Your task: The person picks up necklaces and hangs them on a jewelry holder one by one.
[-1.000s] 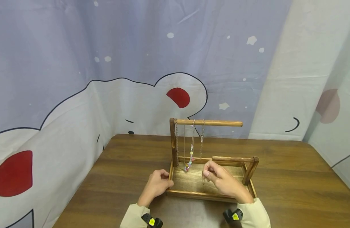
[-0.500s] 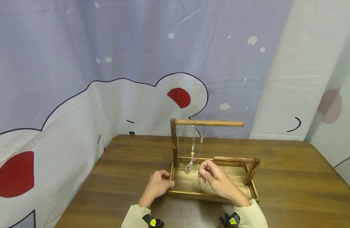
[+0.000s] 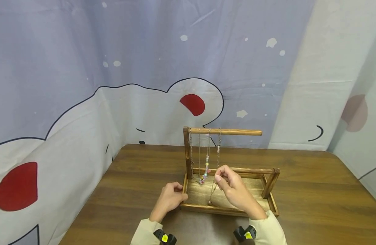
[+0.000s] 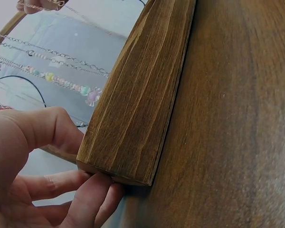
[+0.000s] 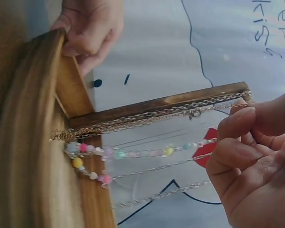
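Note:
My right hand pinches a thin gold-coloured chain necklace between thumb and fingertips. The chain hangs over the tray of a wooden jewellery stand, a small round pendant at its low end. At the stand's left end, my left hand grips the tray wall; the left wrist view shows thumb and fingers around the wooden corner. From the stand's upper bar hang several necklaces, among them one with pastel beads and a silver chain.
A shorter, lower wooden bar on a right-hand post runs along the tray's back. The stand rests on a brown wooden table. Behind the table hangs a printed curtain.
My right hand has moved left and slightly up. The gold-coloured chain now hangs longer below the fingers, its pendant in sight. My left hand has stayed on the tray wall.

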Available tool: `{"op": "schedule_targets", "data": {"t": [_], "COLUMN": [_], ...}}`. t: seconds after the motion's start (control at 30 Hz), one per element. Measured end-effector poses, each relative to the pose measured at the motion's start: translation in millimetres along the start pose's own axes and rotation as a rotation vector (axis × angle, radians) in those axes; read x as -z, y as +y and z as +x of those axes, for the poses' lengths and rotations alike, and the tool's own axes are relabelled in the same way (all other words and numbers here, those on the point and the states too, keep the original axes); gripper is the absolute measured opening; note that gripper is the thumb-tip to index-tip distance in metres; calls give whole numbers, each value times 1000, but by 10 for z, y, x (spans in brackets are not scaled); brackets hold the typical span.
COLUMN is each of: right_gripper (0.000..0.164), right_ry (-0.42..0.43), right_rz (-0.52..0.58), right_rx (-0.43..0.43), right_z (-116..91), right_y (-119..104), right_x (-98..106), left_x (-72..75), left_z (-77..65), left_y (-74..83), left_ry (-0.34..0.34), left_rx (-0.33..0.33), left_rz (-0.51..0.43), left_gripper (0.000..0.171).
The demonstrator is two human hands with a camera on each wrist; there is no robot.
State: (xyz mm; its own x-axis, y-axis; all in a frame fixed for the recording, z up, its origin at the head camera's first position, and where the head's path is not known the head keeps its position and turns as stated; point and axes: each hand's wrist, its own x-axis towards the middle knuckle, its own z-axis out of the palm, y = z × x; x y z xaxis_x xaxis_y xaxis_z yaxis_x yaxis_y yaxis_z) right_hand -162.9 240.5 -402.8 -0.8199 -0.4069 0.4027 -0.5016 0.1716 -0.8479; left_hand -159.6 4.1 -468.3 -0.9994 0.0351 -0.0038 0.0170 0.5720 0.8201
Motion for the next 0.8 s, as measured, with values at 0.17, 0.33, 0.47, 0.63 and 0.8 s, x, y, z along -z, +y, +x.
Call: {"op": "schedule_targets", "data": {"t": [0.17, 0.33, 0.47, 0.63, 0.8], "right_gripper": [2, 3, 3, 4, 5], "right_ry": [27, 31, 33, 40, 47], "right_rz": [-45, -97, -138, -236, -336], "right_rx": [-6, -14, 6, 53, 71], "right_z": [75, 160, 225, 311, 401], "right_y": [-240, -255, -166, -187, -224], "right_x": [56, 129, 219, 344, 449], "left_x": [4, -1, -2, -1, -3], "left_z": [-2, 1, 4, 3, 2], "left_y": [0, -2, 2, 0, -12], "left_ry": [-3, 0, 2, 1, 1], "left_rx": [7, 11, 9, 1, 2], "left_rz": [8, 7, 9, 7, 8], "left_gripper": [27, 26, 25, 25, 24]}}
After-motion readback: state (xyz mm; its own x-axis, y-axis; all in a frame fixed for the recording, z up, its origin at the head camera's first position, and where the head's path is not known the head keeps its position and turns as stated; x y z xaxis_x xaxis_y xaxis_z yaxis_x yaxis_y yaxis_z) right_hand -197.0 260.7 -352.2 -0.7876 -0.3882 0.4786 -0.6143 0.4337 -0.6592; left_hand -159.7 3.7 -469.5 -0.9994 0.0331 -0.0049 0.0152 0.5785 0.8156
